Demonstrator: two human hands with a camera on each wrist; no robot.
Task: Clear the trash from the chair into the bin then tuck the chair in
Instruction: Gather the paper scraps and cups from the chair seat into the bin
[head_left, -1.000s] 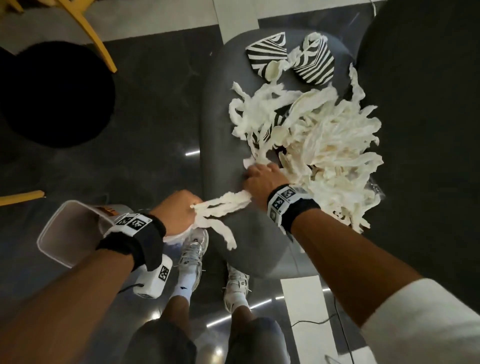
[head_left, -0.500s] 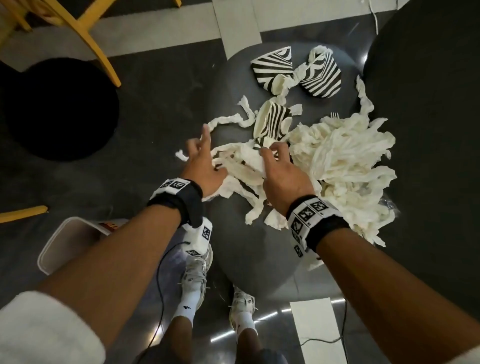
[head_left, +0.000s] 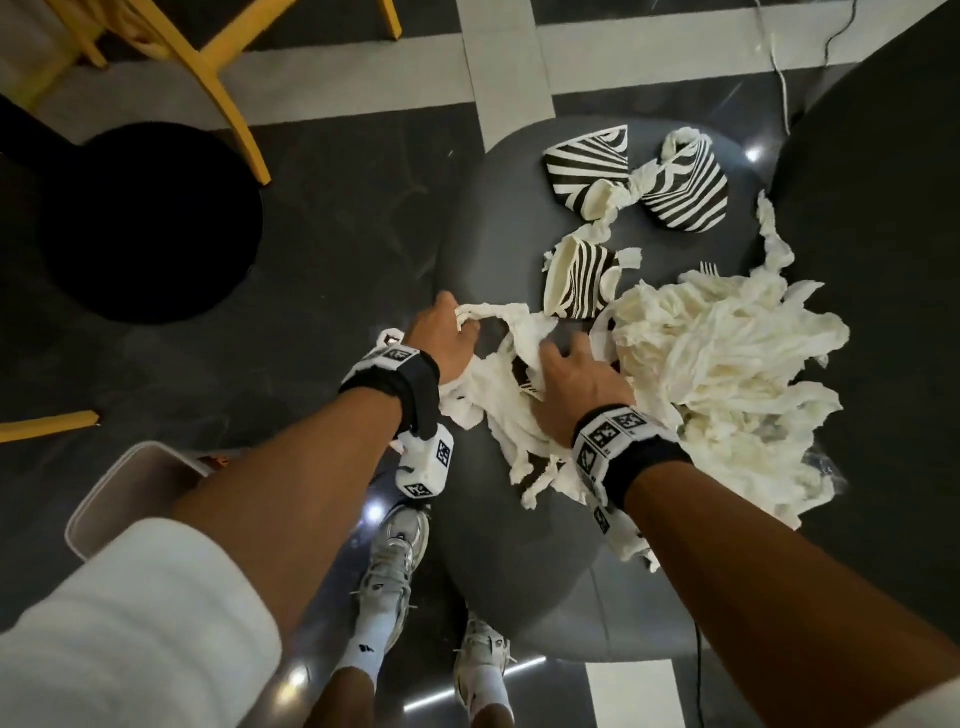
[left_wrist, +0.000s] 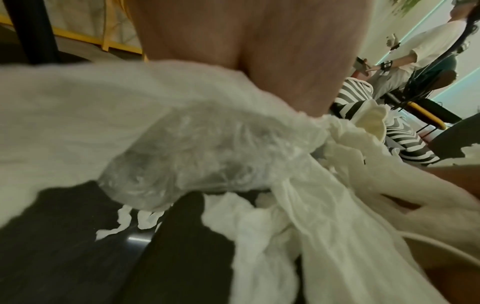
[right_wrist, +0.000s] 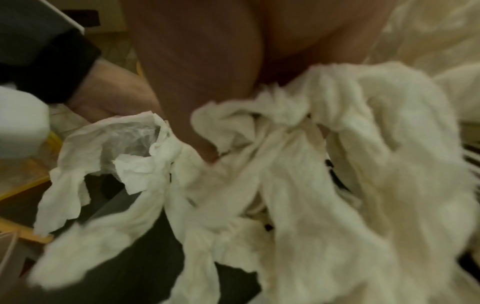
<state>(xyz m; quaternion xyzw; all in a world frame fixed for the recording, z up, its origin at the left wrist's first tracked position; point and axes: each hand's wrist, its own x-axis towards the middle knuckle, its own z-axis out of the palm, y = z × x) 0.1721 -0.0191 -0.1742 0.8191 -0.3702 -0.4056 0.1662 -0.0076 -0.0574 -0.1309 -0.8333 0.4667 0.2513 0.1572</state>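
A grey chair seat (head_left: 498, 218) holds a big pile of white tissue strips (head_left: 727, 364) and three zebra-striped paper cups (head_left: 587, 161), (head_left: 685, 192), (head_left: 576, 280). My left hand (head_left: 460, 325) is at the seat's left edge, its fingers curled round tissue strips. My right hand (head_left: 576, 348) lies on the near part of the pile, fingers dug in and bunching tissue. In the left wrist view, tissue (left_wrist: 298, 216) and crumpled clear plastic (left_wrist: 194, 160) lie under my palm. The right wrist view is filled with tissue (right_wrist: 337, 185). The white bin (head_left: 135, 488) stands on the floor at lower left, partly hidden by my left arm.
Yellow chair legs (head_left: 218, 88) and a black round shape (head_left: 140, 223) are at the far left. A dark round table (head_left: 883, 260) borders the chair on the right. My shoes (head_left: 395, 561) stand by the seat's front. Another person (left_wrist: 420, 51) sits in the background.
A second ago my left hand was down by the bin with a strip. It came back to the seat with fingers spread, and now they curl round strips. My right hand stayed on the pile.
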